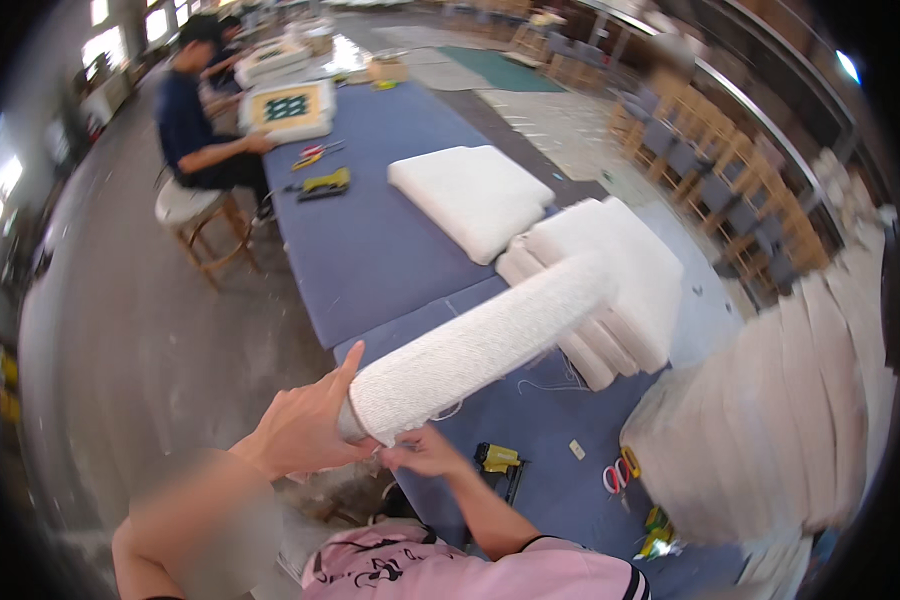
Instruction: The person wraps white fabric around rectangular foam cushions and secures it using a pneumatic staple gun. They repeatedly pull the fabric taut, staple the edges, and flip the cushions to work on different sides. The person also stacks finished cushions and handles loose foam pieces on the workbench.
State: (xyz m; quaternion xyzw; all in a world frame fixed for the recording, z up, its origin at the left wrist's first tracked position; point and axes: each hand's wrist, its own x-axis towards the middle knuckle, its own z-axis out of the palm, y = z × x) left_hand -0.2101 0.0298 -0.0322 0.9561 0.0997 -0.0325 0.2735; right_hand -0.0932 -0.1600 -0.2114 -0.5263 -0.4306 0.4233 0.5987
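Observation:
A thick seat cushion [480, 345] covered in textured white fabric is held up on edge, slanting over the near part of the table. My left hand [305, 425] is closed round its near end, thumb side up with one finger raised. Below the cushion's lower near corner, my right hand [425, 450] is closed with bent fingers against the fabric edge; its fingertips are partly hidden. Loose threads hang under the cushion. Just right of my right forearm lies a yellow and black staple gun [500, 460] on the blue table [370, 240].
White cushions are stacked [620, 290] beyond, beside a single white cushion [470, 190]. Red-handled scissors [615, 478] lie near a tall pile of pale cushions [770, 410]. Another staple gun [325, 184] lies farther off. A seated co-worker [195, 120] handles a framed seat [288, 108]. Wooden stools line the right.

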